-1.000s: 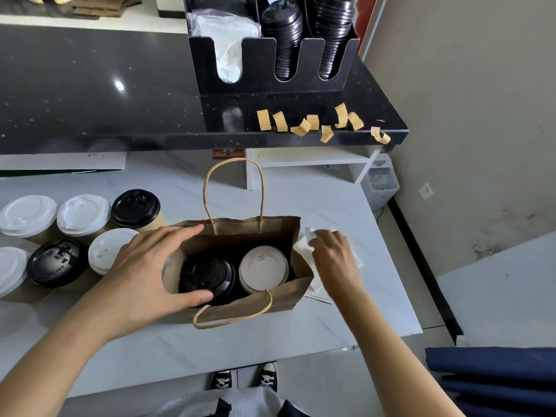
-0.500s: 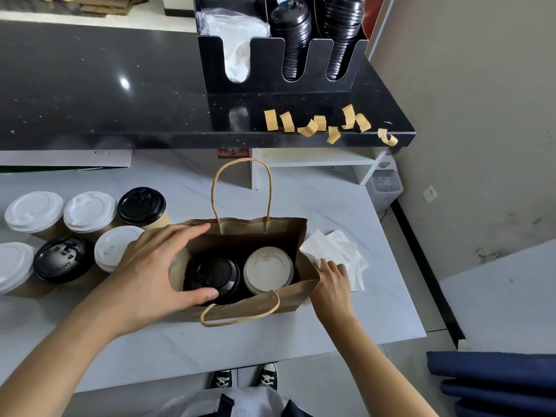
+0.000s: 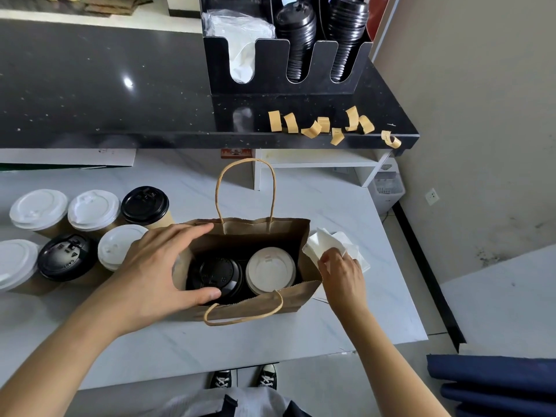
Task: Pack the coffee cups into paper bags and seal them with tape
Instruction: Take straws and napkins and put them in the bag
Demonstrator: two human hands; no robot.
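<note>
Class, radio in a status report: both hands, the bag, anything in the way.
Left hand spans open brown paper bag mouth. Right hand pinches white napkins. Black-lidded cup and white-lidded cup inside. Unsealed; tan tape strips on black counter edge.

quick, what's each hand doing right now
Left hand: spread over the left end of the bag, thumb and fingers on its rim, holding it open.
Right hand: fingers pinch a napkin.
</note>
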